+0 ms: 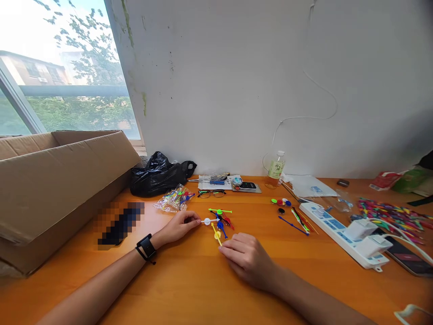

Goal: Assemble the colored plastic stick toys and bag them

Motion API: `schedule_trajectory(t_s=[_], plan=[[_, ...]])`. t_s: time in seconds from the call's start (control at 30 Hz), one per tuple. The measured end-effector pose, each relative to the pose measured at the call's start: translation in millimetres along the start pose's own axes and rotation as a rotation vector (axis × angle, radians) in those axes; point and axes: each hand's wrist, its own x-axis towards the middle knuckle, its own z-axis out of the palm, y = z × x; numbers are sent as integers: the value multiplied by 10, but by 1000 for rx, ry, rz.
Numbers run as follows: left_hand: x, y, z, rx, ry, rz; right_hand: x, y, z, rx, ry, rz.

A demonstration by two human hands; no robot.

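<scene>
A cluster of coloured plastic sticks (219,222) lies on the orange wooden counter (203,284) between left hand (179,227) and right hand (245,259); brown cardboard box (61,180) far left, white power strip (338,232) right, black plastic bag (158,178) behind.

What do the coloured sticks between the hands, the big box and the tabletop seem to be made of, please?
The coloured sticks: likely plastic, bright, glossy, thin. The big box: corrugated cardboard, matte brown, creased flaps. The tabletop: probably wood or laminate, smooth orange with a soft sheen.

Orange wooden table (189,289) against a stained white wall (237,67), bright window (50,67) left.
</scene>
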Motion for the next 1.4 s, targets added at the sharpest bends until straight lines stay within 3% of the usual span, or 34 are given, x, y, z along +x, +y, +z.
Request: schedule_trajectory(t_s=[0.17, 0.6, 0.77, 0.87, 1.03, 1.17, 1.4], plan=[[11, -30, -12, -13, -15, 5, -9, 30, 42, 19, 68, 23], [25, -85, -2, 59, 36, 27, 39, 40, 100, -17, -31, 74], [-9, -28, 17, 139, 73, 96, 23, 57, 51, -19, -50, 160], [-57, 25, 20, 198, 109, 216, 26, 63, 29, -16, -72, 202], [-151, 145, 81, 305, 1, 480, 29, 71, 30, -11, -139, 240], [-195, 249, 181, 375, -61, 504, 11, 95, 70, -16, -188, 237], [-184, 340, 278, 408, -97, 489, 11, 113, 102, -13, -139, 199]])
